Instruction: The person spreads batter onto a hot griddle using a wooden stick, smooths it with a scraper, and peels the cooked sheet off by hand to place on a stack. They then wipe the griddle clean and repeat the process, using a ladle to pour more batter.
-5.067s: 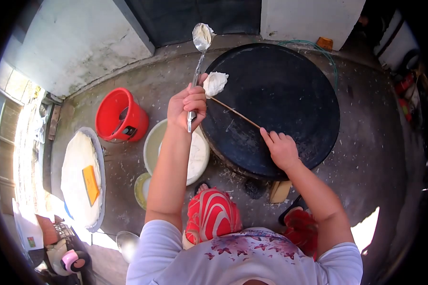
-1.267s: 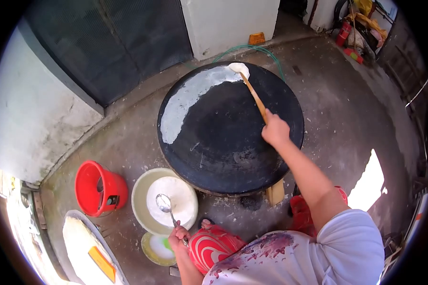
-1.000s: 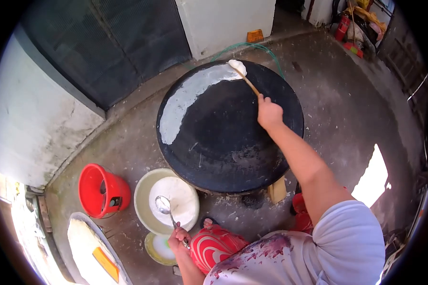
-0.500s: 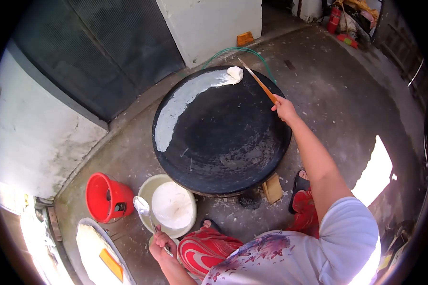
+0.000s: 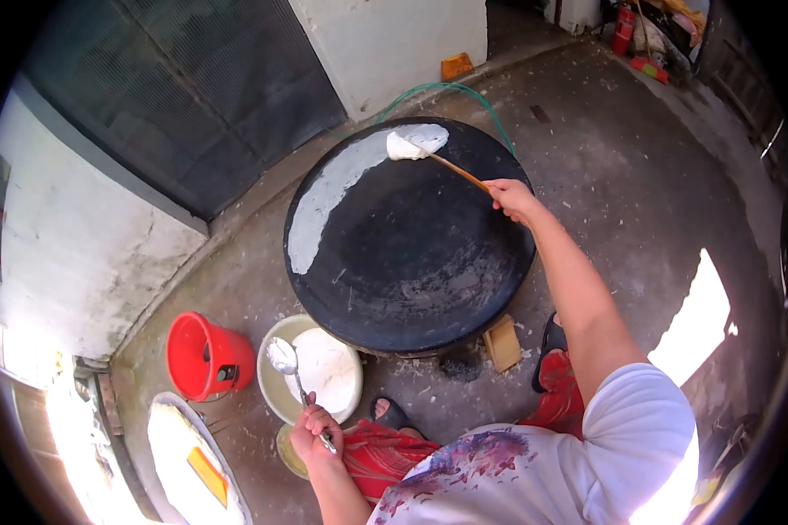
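Observation:
My right hand [image 5: 512, 199] grips a wooden spatula [image 5: 460, 173] above a large round black griddle [image 5: 403, 236]. The spatula's far end meets a thick lump of white batter [image 5: 404, 147] near the griddle's far edge. A thin band of spread batter [image 5: 320, 206] curves along the far left side. Closed around a metal ladle [image 5: 299, 385], my left hand [image 5: 315, 430] is beside my knee. The ladle's batter-coated bowl is over the left rim of a pale basin [image 5: 268, 398], which holds white batter [image 5: 326, 376].
Left of the basin stands a red bucket [image 5: 203, 350]. An oval tray [image 5: 171, 451] carries something pale and an orange scraper [image 5: 207, 475]. A wooden block [image 5: 502, 344] lies by the griddle's near edge. Behind it runs a green hose [image 5: 490, 114].
My right hand has drawn the spatula left, onto the batter lump. That lump has shifted left, leaving a film behind. My left hand and the ladle have risen slightly toward the basin.

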`<state>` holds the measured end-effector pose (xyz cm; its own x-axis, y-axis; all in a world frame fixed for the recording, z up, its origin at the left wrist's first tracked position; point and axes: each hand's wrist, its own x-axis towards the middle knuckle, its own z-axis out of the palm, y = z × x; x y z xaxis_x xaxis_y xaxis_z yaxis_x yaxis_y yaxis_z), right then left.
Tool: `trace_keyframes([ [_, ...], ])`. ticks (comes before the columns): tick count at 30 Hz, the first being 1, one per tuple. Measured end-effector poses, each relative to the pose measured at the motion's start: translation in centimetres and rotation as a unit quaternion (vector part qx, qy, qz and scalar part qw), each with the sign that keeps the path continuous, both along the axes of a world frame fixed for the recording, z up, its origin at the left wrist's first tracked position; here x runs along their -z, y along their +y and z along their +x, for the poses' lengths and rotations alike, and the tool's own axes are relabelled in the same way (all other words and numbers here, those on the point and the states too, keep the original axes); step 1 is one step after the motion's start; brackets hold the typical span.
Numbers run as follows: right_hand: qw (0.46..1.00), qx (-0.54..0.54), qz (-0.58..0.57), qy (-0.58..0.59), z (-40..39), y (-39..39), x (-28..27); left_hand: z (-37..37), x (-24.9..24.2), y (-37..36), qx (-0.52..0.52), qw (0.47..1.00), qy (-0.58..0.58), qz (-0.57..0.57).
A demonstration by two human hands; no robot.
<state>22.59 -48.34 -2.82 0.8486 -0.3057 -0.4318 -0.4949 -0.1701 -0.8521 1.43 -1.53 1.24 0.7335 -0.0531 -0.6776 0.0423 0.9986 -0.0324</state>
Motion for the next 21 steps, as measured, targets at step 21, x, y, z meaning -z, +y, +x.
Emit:
trace_keyframes([
  [21, 0.966, -0.082, -0.237, -0.065, -2.0, 8.4, -1.0, -0.8, 0.6, -0.2, 0.015, 0.997, 0.009, 0.071],
])
